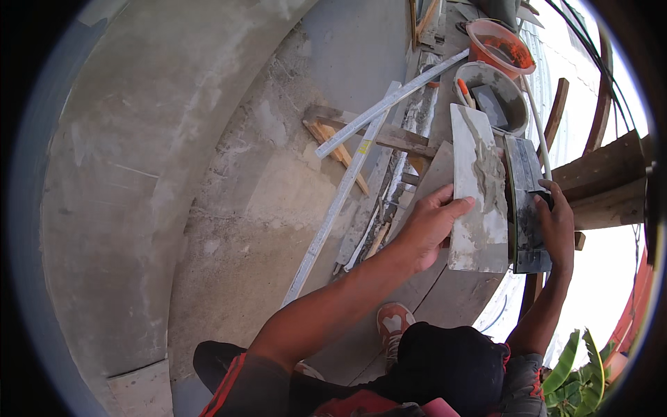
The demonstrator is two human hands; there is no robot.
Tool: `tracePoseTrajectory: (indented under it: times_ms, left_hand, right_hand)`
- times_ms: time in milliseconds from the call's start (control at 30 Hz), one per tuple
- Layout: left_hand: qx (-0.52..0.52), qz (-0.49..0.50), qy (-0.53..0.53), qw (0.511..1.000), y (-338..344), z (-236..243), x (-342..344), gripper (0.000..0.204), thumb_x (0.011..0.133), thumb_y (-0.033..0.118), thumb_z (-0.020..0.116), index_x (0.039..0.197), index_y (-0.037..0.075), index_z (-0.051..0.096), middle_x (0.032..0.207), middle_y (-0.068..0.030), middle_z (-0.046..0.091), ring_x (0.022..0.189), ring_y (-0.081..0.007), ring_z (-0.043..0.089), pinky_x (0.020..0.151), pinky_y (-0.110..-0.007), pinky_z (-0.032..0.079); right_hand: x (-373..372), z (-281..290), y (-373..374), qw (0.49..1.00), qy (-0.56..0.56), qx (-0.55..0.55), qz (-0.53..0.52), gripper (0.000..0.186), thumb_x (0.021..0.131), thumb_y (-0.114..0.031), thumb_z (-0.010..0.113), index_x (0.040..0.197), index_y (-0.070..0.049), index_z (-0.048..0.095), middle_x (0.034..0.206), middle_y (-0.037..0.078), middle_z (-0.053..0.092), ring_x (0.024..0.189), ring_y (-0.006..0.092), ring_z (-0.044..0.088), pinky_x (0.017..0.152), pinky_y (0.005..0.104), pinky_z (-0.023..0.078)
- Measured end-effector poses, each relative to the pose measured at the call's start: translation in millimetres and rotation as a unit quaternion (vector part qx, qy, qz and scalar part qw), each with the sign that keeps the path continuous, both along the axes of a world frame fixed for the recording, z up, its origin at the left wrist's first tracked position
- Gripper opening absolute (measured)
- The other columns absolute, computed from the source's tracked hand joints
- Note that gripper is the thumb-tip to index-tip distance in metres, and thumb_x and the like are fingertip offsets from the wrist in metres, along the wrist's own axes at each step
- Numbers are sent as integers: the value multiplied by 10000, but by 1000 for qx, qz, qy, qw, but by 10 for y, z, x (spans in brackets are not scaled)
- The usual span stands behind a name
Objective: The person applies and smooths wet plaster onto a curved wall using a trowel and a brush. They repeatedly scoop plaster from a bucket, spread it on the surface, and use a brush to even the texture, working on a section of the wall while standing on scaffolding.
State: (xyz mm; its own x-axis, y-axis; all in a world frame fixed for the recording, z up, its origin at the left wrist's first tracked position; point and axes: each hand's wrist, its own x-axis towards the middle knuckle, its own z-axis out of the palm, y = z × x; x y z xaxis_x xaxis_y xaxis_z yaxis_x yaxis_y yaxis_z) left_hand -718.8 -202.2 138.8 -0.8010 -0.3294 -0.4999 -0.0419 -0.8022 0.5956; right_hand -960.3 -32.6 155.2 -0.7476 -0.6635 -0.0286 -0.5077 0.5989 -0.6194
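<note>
My left hand (432,226) is closed on the left edge of a pale, flat rectangular board (479,243), thumb on its face. A streak of wet grey mortar (490,170) runs down the board's upper right part. Just to the right, my right hand (558,226) grips a dark, long flat trowel (524,174) near a black handle, mostly hidden by the fingers. The trowel stands nearly parallel to the board, its long edge close to the board's right edge; whether they touch I cannot tell.
Beyond the board stand a grey bucket (518,104) holding an orange-handled tool and an orange bucket (485,33). Two long metal straightedges (399,104) cross over timber (410,142) at centre. A plastered wall (132,153) curves along the left. Wooden beams (604,174) jut in at right.
</note>
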Motion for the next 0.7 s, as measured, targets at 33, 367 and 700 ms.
tracePoseTrajectory:
  times_ms: [33, 367, 700]
  left_hand:
    - [3, -15, -14, 1000, 72, -8, -107, 457, 1095, 225, 674, 1525, 101, 581, 1365, -60, 691, 1278, -206, 655, 1087, -499, 524]
    - [-108, -114, -13, 987, 231, -519, -11, 609, 1094, 247, 632, 1645, 74, 437, 1418, -90, 655, 1258, -211, 649, 982, -423, 541]
    - [-307, -190, -122, 925, -209, -208, 2314, 606, 1068, 379, 685, 1558, 37, 581, 1347, -94, 664, 1091, -173, 637, 913, -353, 534]
  right_hand:
    - [-30, -142, 32, 1000, -8, -10, 6, 389, 1070, -150, 634, 1445, -45, 634, 1155, 168, 723, 1005, 264, 647, 905, 395, 517]
    - [232, -62, -38, 996, -71, 19, -47, 468, 1102, -223, 633, 1544, -71, 602, 1030, 119, 698, 743, 114, 639, 612, 298, 526]
    - [166, -73, 12, 971, 143, 182, -51, 587, 1120, -539, 517, 1496, -106, 639, 1244, 252, 749, 1136, 465, 716, 968, 548, 537]
